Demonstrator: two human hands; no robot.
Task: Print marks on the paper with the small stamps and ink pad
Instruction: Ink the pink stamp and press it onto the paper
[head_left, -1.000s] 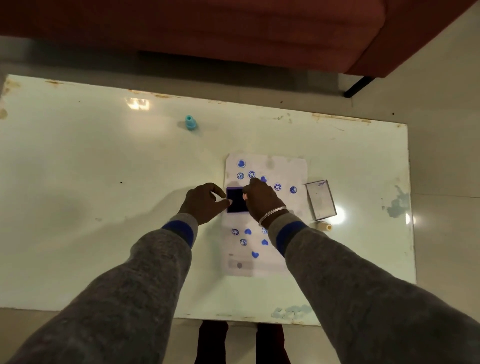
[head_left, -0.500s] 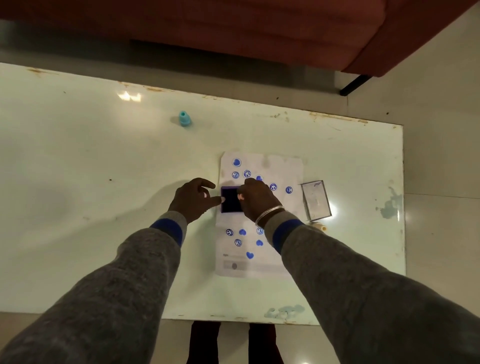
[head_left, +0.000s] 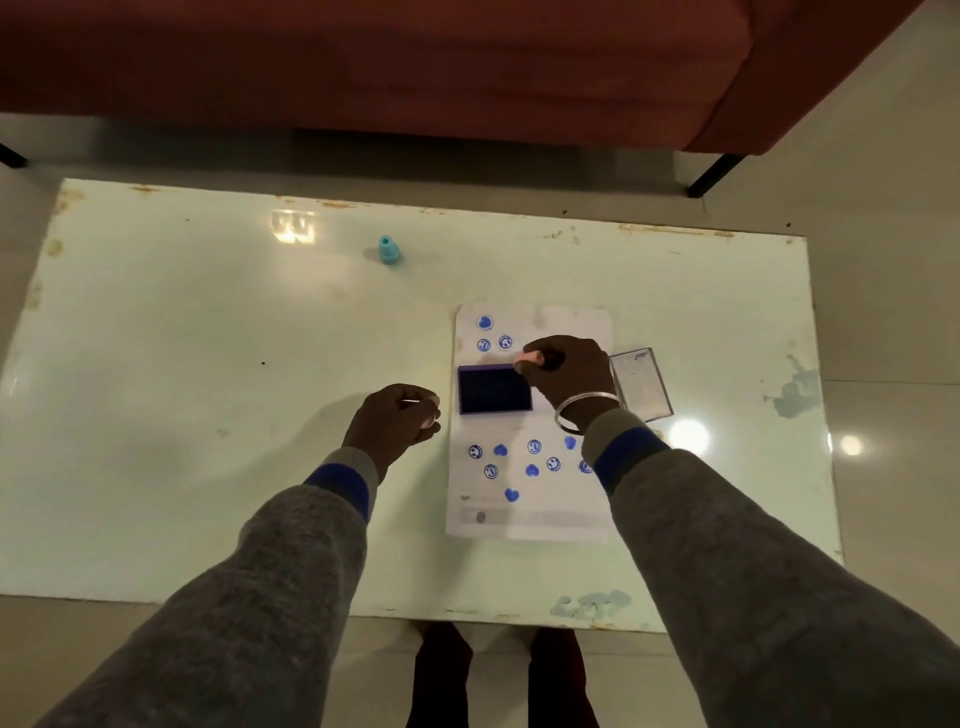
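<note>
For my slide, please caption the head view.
Right hand holds a pink stamp at the ink pad corner, over the marked paper.

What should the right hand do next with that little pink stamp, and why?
Probably press the small pink stamp, pinched in the right hand at the far corner of the dark blue ink pad, onto bare white paper just beyond; that patch carries no marks.

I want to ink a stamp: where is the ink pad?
In the head view, the ink pad lies on the paper, at its left edge, between the left hand and the right hand holding a stamp.
</note>
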